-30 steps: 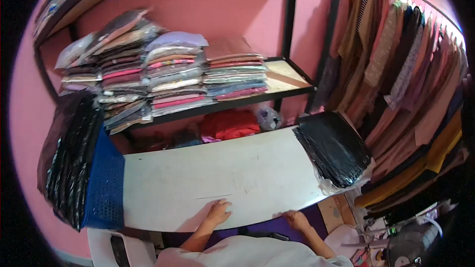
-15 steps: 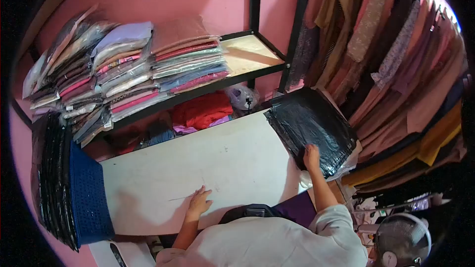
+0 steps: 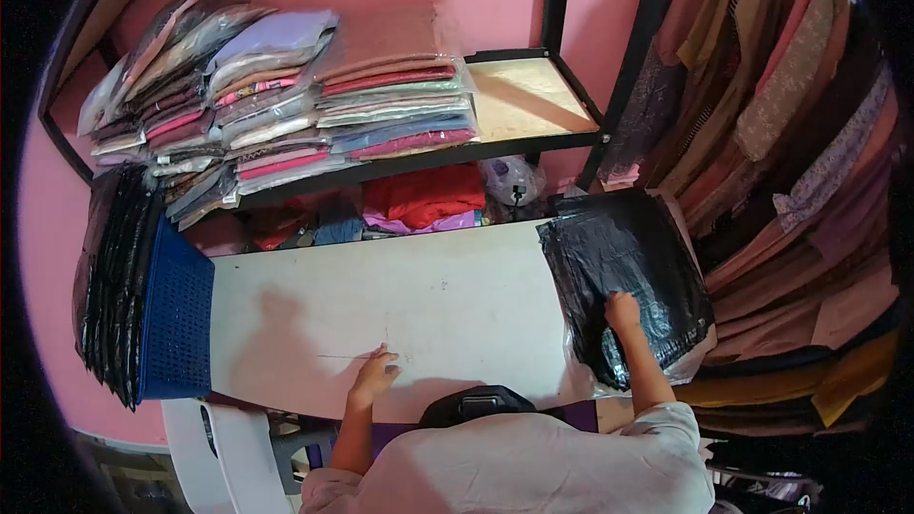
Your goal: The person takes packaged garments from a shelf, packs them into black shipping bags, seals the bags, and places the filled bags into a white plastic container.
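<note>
At the right end of the white table (image 3: 457,276) lies a stack of black plastic bags (image 3: 657,247), shiny and creased. My right hand (image 3: 623,311) is on top of the stack with its fingers curled in, gripping the plastic of a bag. Clear plastic shows under the stack's near and left edges. My left hand (image 3: 375,376) rests on the bare tabletop near the front edge, fingers apart and holding nothing. A thin dark line runs across the surface beside its fingertips.
A blue basket (image 3: 176,314) holding upright black packages (image 3: 119,276) stands at the left. Behind the table, a shelf (image 3: 533,95) carries stacked clear-bagged folded clothes (image 3: 390,86), with red cloth (image 3: 424,195) beneath. Garments (image 3: 790,105) hang at the right. A white chair (image 3: 238,447) stands front left.
The view has turned, shifting the scene in the frame. My right hand sits farther in from the black stack's near edge. My left hand stays on the table with its fingers less spread.
</note>
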`<state>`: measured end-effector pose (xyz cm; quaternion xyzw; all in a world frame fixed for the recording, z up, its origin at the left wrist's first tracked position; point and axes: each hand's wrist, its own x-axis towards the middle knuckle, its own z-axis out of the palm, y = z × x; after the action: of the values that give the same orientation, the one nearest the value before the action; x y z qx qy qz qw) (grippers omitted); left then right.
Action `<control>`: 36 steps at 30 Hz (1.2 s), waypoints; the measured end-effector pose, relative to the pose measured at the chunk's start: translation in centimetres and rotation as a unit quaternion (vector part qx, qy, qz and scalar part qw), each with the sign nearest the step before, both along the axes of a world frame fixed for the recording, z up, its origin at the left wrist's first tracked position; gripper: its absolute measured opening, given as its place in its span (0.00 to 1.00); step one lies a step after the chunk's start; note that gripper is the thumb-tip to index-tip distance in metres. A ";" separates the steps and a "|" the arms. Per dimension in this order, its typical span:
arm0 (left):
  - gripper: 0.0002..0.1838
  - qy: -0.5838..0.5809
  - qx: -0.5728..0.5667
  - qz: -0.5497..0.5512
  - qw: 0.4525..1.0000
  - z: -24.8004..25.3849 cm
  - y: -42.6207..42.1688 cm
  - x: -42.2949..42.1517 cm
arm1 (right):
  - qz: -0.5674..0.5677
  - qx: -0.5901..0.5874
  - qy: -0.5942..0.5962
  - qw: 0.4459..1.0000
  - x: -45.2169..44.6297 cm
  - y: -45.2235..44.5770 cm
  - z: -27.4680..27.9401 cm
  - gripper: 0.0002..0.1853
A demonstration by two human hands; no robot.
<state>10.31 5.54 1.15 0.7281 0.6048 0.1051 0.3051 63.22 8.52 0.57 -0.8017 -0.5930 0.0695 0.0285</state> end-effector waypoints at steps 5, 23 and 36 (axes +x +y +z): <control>0.20 -0.138 -0.039 0.047 0.988 1.7 1.7 6.1 | 0.110 0.215 0.149 0.959 -5.4 3.3 6.6 0.04; 0.09 -0.370 -0.144 0.386 0.833 -6.8 6.6 -1.4 | 0.343 0.079 0.185 0.917 -20.9 -0.1 -0.5 0.24; 0.54 0.125 0.015 0.098 0.987 -0.7 3.4 1.3 | 0.507 -0.070 0.204 0.835 -28.0 5.1 2.4 0.22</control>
<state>11.57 8.96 0.46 0.6776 0.7046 0.0519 0.2043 35.27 13.59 2.97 -0.3564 -0.8905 0.2776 0.0536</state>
